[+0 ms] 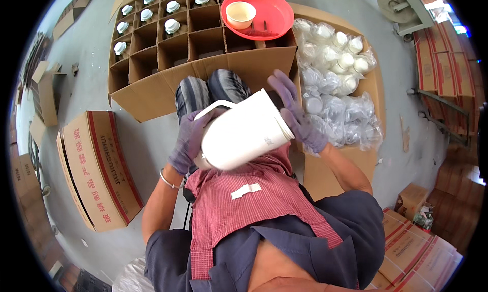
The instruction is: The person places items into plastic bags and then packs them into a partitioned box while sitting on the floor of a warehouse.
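Note:
A white jug with a loop handle (244, 132) is held tilted over my lap, its wide end toward the upper right. My left hand (189, 142), in a purple-grey glove, is wrapped around the jug's handle side and lower end. Beside the wide rim is my gloved right hand (300, 114), with fingers stretched apart and slightly smeared by motion. It is close to the rim; whether it touches is hard to tell. The jug's inside is hidden from view.
Ahead stands a divided carton (203, 68) with several pale-capped bottles (172, 26) in its cells. A red basin (277, 18) holding a cream bowl (240, 14) rests on its corner. Bagged white parts (338, 63) fill a carton at right. A closed carton (99, 170) lies left.

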Available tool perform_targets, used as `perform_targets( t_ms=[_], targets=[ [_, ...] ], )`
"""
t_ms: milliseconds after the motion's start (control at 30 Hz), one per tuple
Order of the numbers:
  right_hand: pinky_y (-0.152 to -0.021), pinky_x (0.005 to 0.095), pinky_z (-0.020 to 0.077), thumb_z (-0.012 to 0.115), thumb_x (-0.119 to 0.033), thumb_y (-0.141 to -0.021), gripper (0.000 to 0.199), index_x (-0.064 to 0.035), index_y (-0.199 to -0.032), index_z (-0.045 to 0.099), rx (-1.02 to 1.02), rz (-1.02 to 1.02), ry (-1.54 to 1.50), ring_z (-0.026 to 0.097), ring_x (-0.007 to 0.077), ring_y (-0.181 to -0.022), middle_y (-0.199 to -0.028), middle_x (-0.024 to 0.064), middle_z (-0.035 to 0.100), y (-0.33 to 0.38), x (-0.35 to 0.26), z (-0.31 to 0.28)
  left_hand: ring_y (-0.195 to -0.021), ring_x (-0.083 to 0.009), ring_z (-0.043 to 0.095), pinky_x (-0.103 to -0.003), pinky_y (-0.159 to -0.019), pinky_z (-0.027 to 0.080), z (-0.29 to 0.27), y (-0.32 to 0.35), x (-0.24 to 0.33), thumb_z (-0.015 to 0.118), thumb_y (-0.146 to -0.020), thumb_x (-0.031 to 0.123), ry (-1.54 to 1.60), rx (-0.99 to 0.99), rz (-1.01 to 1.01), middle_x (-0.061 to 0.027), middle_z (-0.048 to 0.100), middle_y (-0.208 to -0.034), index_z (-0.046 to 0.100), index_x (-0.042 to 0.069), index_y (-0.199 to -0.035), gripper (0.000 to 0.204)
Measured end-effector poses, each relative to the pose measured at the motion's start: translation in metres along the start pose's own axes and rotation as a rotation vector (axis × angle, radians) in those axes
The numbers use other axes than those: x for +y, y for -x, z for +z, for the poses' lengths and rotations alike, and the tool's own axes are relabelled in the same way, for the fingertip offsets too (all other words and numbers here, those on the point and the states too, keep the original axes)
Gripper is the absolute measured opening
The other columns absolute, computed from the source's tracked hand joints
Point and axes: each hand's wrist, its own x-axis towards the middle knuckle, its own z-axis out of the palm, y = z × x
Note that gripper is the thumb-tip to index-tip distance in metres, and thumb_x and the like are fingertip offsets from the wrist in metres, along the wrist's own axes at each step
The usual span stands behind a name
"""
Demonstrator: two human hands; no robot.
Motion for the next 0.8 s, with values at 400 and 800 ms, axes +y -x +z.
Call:
perform_targets(
  t_ms=[400, 800],
  targets=[
    [-0.105, 0.0353, 0.0384, 0.045, -0.054, -0.097, 0.067, -0.003, -0.14, 0.043, 0.151, 0.475, -0.314, 0.049, 0.0257, -0.124, -0.135, 0.0159, 0.049, -0.008, 0.002, 0.005, -0.091, -0.0179, 0.07, -0.031, -0.088, 0.053, 0.023, 0.003, -0.005, 0.057, -0.09, 0.007, -0.168, 0.051, 0.381, -0.0073, 0.073, -0.099, 0.071, 0.002, -0.106, 0.021],
    [-0.117, 0.0429, 0.0176, 0.042, -0.048, -0.096, 0.066, -0.0039, -0.145, 0.039, -0.167, 0.163, -0.148, 0.027, 0.0321, -0.142, -0.148, 0.0186, 0.036, -0.028, -0.04, -0.006, -0.08, -0.0114, 0.063, -0.026, -0.073, 0.05, 0.002, 0.002, -0.049, 0.043, -0.104, 0.028, -0.407, -0.023, 0.281, -0.0045, 0.069, -0.093, 0.067, -0.002, -0.109, 0.039]
  ],
)
